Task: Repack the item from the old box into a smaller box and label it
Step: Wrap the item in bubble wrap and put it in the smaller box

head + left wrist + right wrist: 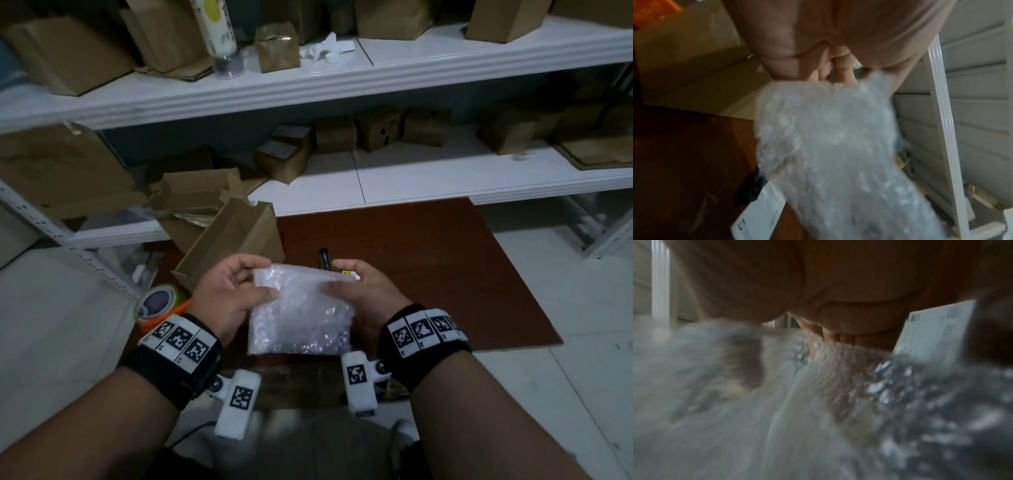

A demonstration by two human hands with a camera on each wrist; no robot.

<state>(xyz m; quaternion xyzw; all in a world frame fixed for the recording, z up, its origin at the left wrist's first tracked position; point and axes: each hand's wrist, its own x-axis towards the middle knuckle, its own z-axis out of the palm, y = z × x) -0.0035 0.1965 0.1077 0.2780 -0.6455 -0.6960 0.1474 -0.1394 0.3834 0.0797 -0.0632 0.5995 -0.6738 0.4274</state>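
A packet of bubble wrap (301, 313) is held up between both hands over a brown board (428, 260). My left hand (229, 291) grips its left edge, thumb on top. My right hand (359, 284) holds the right edge, fingers behind the wrap. What lies inside the wrap is hidden. In the left wrist view the bubble wrap (828, 146) fills the middle, and it is a blur (777, 402) in the right wrist view. An open cardboard box (236, 236) lies tipped on its side just beyond my left hand. A white printed label (760, 211) (935, 332) lies near my right hand.
A tape roll on an orange dispenser (161, 303) sits left of my left wrist. A black marker (323, 258) lies on the board beyond the wrap. White shelves (342, 85) hold several cardboard boxes (335, 133). Flattened cartons (191, 195) pile at the left.
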